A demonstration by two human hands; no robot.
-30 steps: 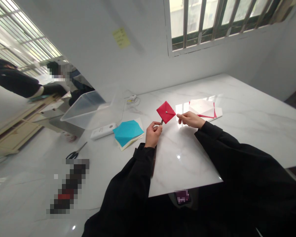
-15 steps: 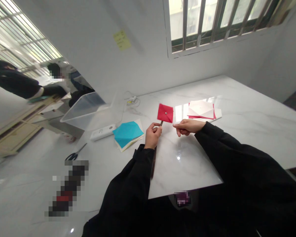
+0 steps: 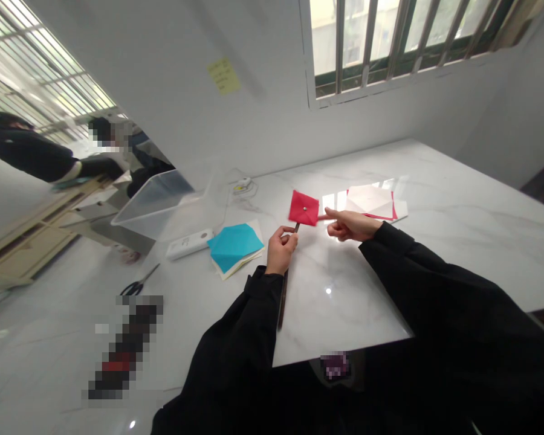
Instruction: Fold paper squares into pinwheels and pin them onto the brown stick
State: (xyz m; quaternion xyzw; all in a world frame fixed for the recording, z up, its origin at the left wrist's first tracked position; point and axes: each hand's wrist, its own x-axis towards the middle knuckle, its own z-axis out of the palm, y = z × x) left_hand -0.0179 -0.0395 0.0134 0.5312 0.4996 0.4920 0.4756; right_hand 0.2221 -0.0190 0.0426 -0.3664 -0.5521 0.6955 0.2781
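My left hand (image 3: 281, 249) is closed around the dark stick (image 3: 283, 302) of a red paper pinwheel (image 3: 303, 211), gripping it just below the head. A small pale pin shows at the centre of the pinwheel's folded square. To its right is my right hand (image 3: 350, 226), holding nothing; the index finger is stretched out at the pinwheel's right edge and seems to touch it, while the other fingers are curled. Behind that hand lie white and red paper sheets (image 3: 370, 198). Blue and cream paper (image 3: 236, 246) lies left of my left hand.
Scissors (image 3: 138, 285) lie on the white marbled table (image 3: 457, 241), with a blurred-out dark object (image 3: 122, 356) nearer me. A white power strip (image 3: 189, 244) and a clear plastic bin (image 3: 158, 205) stand at the left. Two people (image 3: 31, 148) are in the background.
My right hand has shifted slightly, and its index finger has lifted to the pinwheel's right edge. The left hand and the stick have stayed in place.
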